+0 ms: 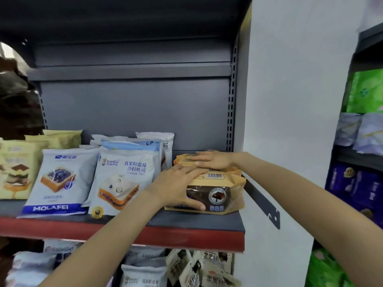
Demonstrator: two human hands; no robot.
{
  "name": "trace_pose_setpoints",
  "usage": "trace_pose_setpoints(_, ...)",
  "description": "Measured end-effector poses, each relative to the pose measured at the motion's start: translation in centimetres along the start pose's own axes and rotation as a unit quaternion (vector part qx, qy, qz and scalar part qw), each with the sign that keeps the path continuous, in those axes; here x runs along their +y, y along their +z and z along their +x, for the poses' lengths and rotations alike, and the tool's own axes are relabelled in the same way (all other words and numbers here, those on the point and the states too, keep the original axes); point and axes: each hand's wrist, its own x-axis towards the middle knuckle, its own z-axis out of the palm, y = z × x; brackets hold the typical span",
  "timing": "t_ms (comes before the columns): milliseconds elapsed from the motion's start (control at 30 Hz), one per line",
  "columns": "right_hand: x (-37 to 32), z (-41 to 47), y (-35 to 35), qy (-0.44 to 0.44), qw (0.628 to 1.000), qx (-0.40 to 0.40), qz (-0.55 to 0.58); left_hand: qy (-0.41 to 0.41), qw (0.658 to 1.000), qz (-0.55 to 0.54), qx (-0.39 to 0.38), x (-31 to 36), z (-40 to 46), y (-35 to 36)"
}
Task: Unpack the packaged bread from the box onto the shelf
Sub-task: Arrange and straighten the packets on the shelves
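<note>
Placement step: tan-and-brown plastic-wrapped chocolate bread packs [215, 195] are stacked at the grey metal shelf's [186, 221] four o'clock corner. Front pack is gripped by left hand [178, 186]; right hand [213, 160] is pressed flat on top. Release and return to the unseen box are judged next.

A dark grey metal shelving unit [132, 112] with slotted uprights [230, 112] fills nine to twelve o'clock, a white wall panel [290, 100] at two o'clock, perhaps a pillar.

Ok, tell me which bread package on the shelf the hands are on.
The tan chocolate-bread package at the shelf's right end; left hand grips it, right hand rests on top. The white-and-blue packages stand untouched.
</note>
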Motion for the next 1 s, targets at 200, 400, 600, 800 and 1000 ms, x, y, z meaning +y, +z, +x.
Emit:
trace_pose_setpoints(200, 2.2, -0.2, 0.4, 0.025, 0.999, -0.021, 0.012, 0.004, 1.000, 0.013, 0.006, 0.4, 0.5, 0.0)
trace_pose_setpoints(400, 2.7, -0.4, 0.2, 0.031, 0.999, -0.025, 0.004, 0.007, 1.000, 0.026, 0.001, 0.7, 0.1, -0.1)
trace_pose_setpoints(600, 1.7, -4.6, -0.9, 0.016, 0.988, 0.075, 0.137, -0.029, 0.999, -0.042, 0.013, 1.1, -0.4, -1.1)
trace_pose_setpoints(800, 0.5, -11.0, 0.9, -0.055, 0.985, 0.011, 0.164, 0.008, 0.999, -0.043, 0.022, 0.3, 0.2, -0.4)
trace_pose_setpoints(1000, 0.7, -10.7, 3.9, -0.050, 0.995, 0.053, 0.072, 0.034, 0.999, -0.020, 0.029, 0.9, 0.4, -0.9)
